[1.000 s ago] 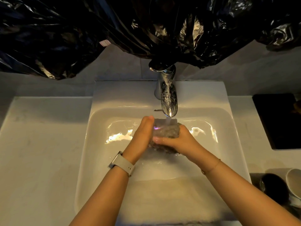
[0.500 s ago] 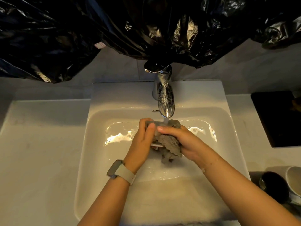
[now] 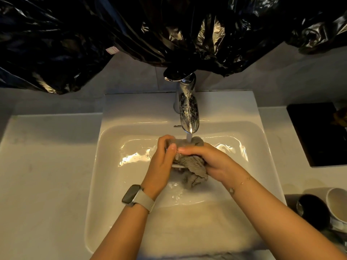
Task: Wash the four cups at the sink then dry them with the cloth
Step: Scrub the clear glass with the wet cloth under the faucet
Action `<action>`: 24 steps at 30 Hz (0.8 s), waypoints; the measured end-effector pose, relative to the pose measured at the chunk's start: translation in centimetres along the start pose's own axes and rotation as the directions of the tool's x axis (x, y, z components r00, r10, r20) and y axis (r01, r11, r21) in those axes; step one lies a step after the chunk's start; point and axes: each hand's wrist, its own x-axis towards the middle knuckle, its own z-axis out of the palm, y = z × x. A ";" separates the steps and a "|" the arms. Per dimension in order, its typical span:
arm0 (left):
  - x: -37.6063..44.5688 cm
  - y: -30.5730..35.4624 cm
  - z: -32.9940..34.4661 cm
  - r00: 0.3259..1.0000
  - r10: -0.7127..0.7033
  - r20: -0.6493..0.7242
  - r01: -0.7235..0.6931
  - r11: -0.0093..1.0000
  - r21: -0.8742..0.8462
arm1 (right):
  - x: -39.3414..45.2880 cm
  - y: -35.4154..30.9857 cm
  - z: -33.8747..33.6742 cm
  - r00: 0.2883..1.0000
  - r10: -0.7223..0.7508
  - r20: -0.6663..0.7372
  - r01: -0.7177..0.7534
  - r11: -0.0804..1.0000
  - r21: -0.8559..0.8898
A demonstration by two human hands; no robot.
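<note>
STEP: scrub under tap | LEFT: left hand (image 3: 163,162) fingers curled round clear glass cup (image 3: 171,147), in white ceramic sink (image 3: 105,166) | RIGHT: right hand (image 3: 212,162) grips wet grey cloth (image 3: 193,169) against cup | ADVICE: rotate cup, wiping rim and inside.

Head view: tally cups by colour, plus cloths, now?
Black cup, right counter: 1
White cup, right counter: 1
Cup in left hand, mostly hidden, colour unclear: 1
Grey cloth in right hand: 1
Total: 4 things, 3 of them cups.
</note>
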 end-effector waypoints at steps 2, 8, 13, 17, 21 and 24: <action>-0.1 1.0 -0.2 0.992 -0.111 0.058 0.120 0.975 -0.188 | -0.4 0.3 0.1 0.990 -0.140 -0.011 0.137 0.976 -0.168; 0.5 2.8 -0.3 0.942 -0.318 0.105 0.335 0.912 -0.238 | -0.5 1.4 0.9 0.942 -0.335 0.001 0.303 0.853 -0.425; -0.3 2.0 0.9 0.994 -0.084 -0.075 0.074 0.988 -0.134 | -0.3 0.0 0.5 0.992 -0.109 -0.069 0.104 0.992 -0.064; 0.0 2.6 -0.3 0.936 -0.329 0.124 0.350 0.899 -0.263 | -0.9 0.5 0.9 0.965 -0.261 -0.036 0.231 0.905 -0.357; 0.6 2.9 0.2 0.966 -0.257 -0.007 0.255 0.962 -0.100 | -0.7 0.9 1.1 0.956 -0.246 -0.162 0.198 0.944 -0.264; 0.2 1.7 0.0 1.000 -0.001 0.015 0.001 1.000 -0.002 | -0.5 0.2 0.8 0.993 -0.052 -0.109 0.064 0.992 0.108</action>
